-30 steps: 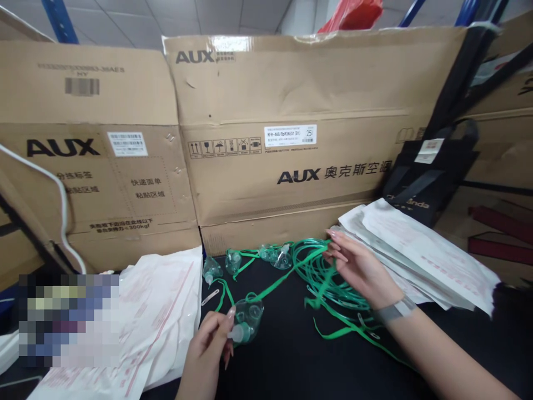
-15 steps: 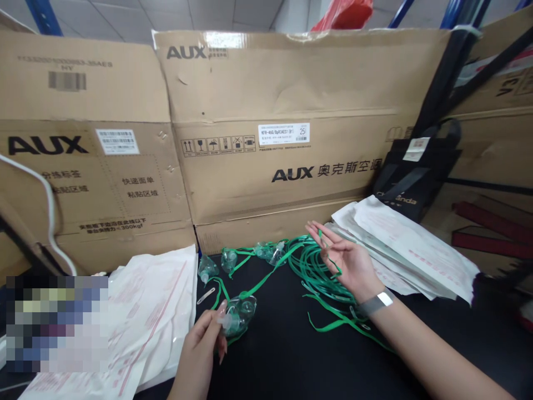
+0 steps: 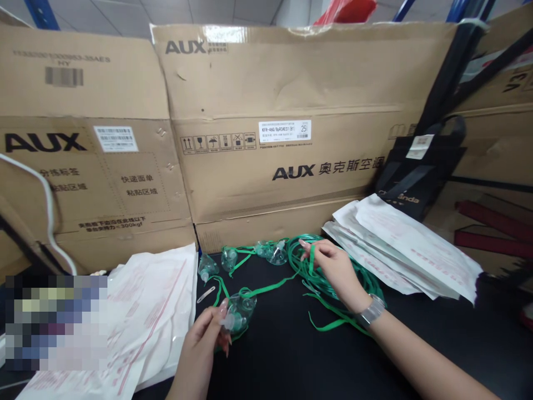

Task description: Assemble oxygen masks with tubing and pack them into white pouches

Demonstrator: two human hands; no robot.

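My left hand [image 3: 200,336] is closed on a clear green oxygen mask [image 3: 245,306], gripping it near its whitish connector. A green elastic strap [image 3: 270,288] runs from this mask toward my right hand [image 3: 335,272]. The fingers of my right hand are pinched on a green strap, above a coil of green tubing [image 3: 372,284]. Beyond my left hand lie more clear masks [image 3: 207,266] with straps, near the boxes. A loose green strap end [image 3: 328,326] rests on the black table below my right hand.
Large cardboard boxes [image 3: 266,83] wall off the back. White printed plastic bags [image 3: 137,300] are stacked at left, and another stack of white bags [image 3: 408,239] lies at right. A black carry bag [image 3: 416,172] stands behind it. A small pale strip [image 3: 206,294] lies by the masks.
My right hand has turned from palm up with spread fingers to palm down and has closed on the strap. The strap between my hands hangs lower. My left hand keeps hold of the mask.
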